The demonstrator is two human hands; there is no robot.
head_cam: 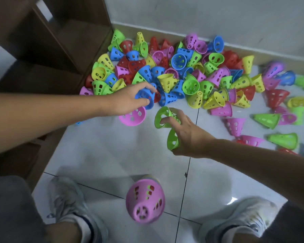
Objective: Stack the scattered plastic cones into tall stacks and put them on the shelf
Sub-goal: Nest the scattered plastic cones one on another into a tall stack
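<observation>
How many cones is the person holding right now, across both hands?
3. The left hand grips one blue perforated plastic cone; the right hand holds two green perforated plastic cones, upper and lower. Fingers may hide more.

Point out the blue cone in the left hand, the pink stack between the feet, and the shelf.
blue cone (145, 97), head view, perforated side wall
pink stack (145, 201), head view, top cone's side
shelf (81, 37), head view, brown board

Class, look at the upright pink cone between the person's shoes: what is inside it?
Green shows through the holes of the pink cone, so at least one green cone sits inside. How many are nested there is hidden.
</observation>
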